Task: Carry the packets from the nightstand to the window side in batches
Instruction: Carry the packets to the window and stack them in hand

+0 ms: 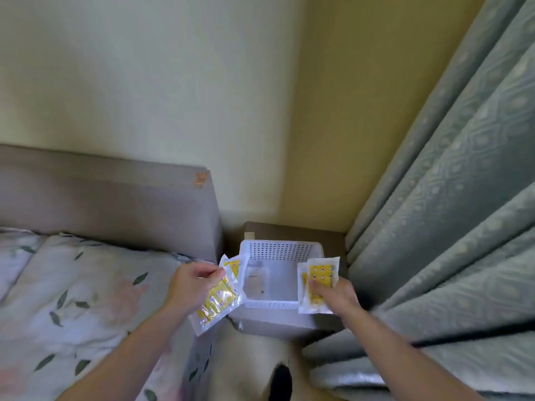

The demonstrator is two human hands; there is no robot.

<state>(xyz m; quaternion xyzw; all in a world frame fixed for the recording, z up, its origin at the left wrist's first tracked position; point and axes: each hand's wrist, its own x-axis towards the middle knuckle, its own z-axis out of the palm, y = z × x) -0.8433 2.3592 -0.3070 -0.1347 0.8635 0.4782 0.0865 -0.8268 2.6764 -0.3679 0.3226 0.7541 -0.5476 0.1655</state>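
Observation:
My left hand (188, 287) pinches a small bunch of clear packets with yellow printed contents (218, 299), held just left of a white perforated basket (278, 250). My right hand (335, 293) grips another couple of the same yellow packets (318, 274) over the basket's right rim. The basket stands on a brown nightstand (289, 228) in the corner. Inside the basket lies at least one pale packet (256, 280), blurred.
A bed with a floral duvet (72, 299) and a grey headboard (115, 204) lies to the left. Heavy grey-green curtains (448, 212) hang on the right, close to my right arm. A narrow gap of floor lies between bed and curtain.

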